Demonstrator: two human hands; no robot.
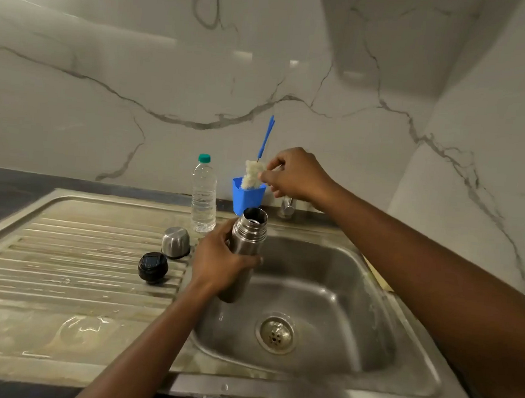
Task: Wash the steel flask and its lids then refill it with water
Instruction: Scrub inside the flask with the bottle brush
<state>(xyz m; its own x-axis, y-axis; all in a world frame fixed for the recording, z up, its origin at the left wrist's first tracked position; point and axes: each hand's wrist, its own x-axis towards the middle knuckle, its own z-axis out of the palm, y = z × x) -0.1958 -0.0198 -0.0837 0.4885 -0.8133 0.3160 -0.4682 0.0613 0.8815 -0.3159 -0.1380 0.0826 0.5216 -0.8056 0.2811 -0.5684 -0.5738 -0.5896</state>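
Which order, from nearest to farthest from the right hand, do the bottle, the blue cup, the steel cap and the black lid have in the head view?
1. The blue cup, just left of the right hand.
2. The bottle, left of the cup.
3. The steel cap, on the drainboard.
4. The black lid, farthest left, nearer the person.

Left hand (219,258): I see it gripping the steel flask (248,240), mouth open, over the sink (342,283).
Right hand (297,175): fingers curled beside the brush (253,176) (grasp unclear).
Lids: steel cap (175,241) and black stopper (153,267) sit on the drainboard (61,261).
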